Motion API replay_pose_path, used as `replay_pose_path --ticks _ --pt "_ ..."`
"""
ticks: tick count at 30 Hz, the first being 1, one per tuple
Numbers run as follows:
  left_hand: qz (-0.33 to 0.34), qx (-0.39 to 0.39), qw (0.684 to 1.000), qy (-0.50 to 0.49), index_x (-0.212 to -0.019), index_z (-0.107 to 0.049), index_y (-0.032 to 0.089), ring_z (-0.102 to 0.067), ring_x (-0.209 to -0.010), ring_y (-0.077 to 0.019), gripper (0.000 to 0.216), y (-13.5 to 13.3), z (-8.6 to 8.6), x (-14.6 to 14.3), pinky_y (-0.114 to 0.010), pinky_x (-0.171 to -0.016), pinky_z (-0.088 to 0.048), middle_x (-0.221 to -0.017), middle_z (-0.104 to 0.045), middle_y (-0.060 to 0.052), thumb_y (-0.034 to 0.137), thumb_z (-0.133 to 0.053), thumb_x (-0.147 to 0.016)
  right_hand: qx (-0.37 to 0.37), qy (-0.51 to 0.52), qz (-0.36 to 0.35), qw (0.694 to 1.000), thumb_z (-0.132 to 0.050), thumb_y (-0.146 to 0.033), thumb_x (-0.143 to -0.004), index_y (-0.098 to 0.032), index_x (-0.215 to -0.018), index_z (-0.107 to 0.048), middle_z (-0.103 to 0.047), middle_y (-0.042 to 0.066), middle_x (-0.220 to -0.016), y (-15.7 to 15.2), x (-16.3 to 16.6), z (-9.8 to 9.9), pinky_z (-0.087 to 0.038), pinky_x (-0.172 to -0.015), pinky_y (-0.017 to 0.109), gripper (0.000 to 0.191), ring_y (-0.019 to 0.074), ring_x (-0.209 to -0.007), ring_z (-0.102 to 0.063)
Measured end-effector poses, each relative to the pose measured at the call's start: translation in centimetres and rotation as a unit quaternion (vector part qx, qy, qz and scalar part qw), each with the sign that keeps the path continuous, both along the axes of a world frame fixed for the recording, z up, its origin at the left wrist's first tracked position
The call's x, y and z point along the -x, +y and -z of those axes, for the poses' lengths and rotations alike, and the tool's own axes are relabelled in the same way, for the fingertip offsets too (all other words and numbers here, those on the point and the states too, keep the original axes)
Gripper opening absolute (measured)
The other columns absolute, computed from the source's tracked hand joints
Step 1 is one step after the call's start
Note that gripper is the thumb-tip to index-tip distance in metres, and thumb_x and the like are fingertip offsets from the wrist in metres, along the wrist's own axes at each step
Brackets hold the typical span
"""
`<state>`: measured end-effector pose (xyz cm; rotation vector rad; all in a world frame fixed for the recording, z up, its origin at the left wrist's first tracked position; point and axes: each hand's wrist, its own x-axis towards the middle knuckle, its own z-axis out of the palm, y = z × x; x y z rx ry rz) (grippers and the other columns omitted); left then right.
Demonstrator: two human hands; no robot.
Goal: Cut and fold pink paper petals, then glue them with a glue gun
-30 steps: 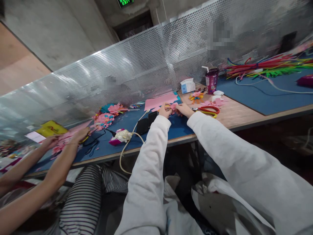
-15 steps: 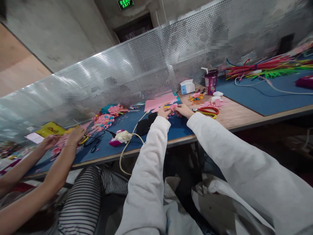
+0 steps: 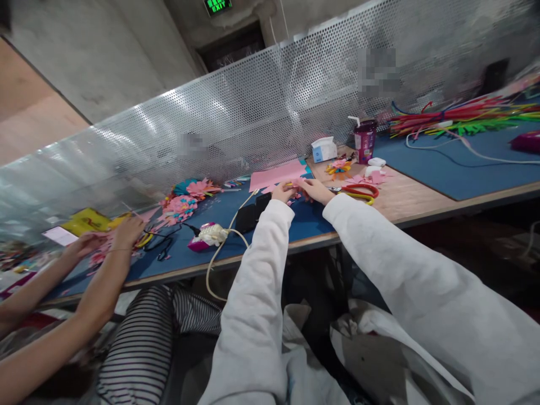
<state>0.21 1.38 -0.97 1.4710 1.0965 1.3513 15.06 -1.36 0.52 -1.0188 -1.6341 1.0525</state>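
Observation:
Between my two hands is a small piece of pink paper, mostly covered by the fingers. My left hand pinches it from the left, with a bit of yellow showing at the fingertips. My right hand closes on its other side, the fingertips of both hands meeting. Just right of my right hand lie scissors with red and yellow handles. Behind the hands rests a larger pink sheet. Pink scraps lie on the blue mat beneath my fingers.
A purple cup with a straw and a tissue box stand at the back. Paper flowers, a black phone-like object and a power strip with cable lie left. A co-worker's hand works further left.
My fingers have drawn closer around the pink paper, so less of it shows. My right fingertips have shifted slightly left. The co-worker's right hand has moved a little.

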Motion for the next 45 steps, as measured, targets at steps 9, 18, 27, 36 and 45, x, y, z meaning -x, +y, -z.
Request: replay_pose_path --ticks 9,18,27,36,45 --pt "0.002 0.058 0.995 -0.085 -0.085 -0.058 0.014 -0.066 -0.069 -0.0153 0.031 0.0 -0.3 -0.2 -0.035 -0.078 -0.053 -0.070 -0.067 -0.003 0.008 -0.073 -0.059 0.020 0.061 0.033 0.997 -0.046 -0.005 -0.084 -0.016 -0.070 -0.048 -0.046 -0.007 -0.050 0.2 -0.3 -0.3 -0.030 -0.033 0.016 0.019 0.0058 -0.038 -0.042" --pt "0.003 0.042 0.996 -0.081 -0.089 -0.049 0.017 -0.067 -0.066 -0.0164 0.044 -0.2 -0.2 -0.2 -0.035 -0.075 -0.054 -0.064 -0.062 0.003 0.009 -0.076 -0.056 0.035 0.060 0.031 0.997 -0.054 -0.009 -0.082 -0.013 -0.070 -0.057 -0.045 -0.007 -0.044 0.6 -0.5 0.1 -0.031 -0.036 0.018 0.013 0.0065 -0.038 -0.040" --pt "0.021 -0.039 0.997 -0.059 -0.094 -0.047 0.019 -0.065 -0.059 -0.0130 0.052 -0.6 -0.4 -0.3 -0.028 -0.062 -0.053 -0.067 -0.059 0.005 0.018 -0.080 -0.053 0.065 0.100 0.016 0.993 -0.055 -0.009 -0.081 -0.013 -0.069 -0.058 -0.046 -0.006 -0.042 0.3 -0.5 -0.1 -0.031 -0.038 0.017 0.013 0.0067 -0.039 -0.041" --pt "0.010 -0.046 0.999 -0.020 -0.076 -0.062 0.014 -0.062 -0.060 -0.0099 0.034 -0.6 -0.2 -0.5 -0.029 -0.068 -0.055 -0.072 -0.066 -0.001 0.027 -0.082 -0.052 0.065 0.103 0.021 0.992 -0.052 -0.006 -0.080 -0.014 -0.063 -0.053 -0.045 -0.007 -0.042 -0.1 -0.4 -0.5 -0.031 -0.037 0.017 0.019 0.0062 -0.038 -0.040" --pt "0.004 -0.032 0.999 -0.025 -0.075 -0.064 0.013 -0.063 -0.060 -0.0113 0.034 -0.7 -0.4 -0.5 -0.032 -0.071 -0.055 -0.070 -0.066 -0.001 0.025 -0.084 -0.050 0.062 0.093 0.024 0.993 -0.052 -0.006 -0.080 -0.015 -0.064 -0.053 -0.045 -0.007 -0.043 0.0 -0.4 -0.3 -0.032 -0.037 0.016 0.019 0.0057 -0.038 -0.040"
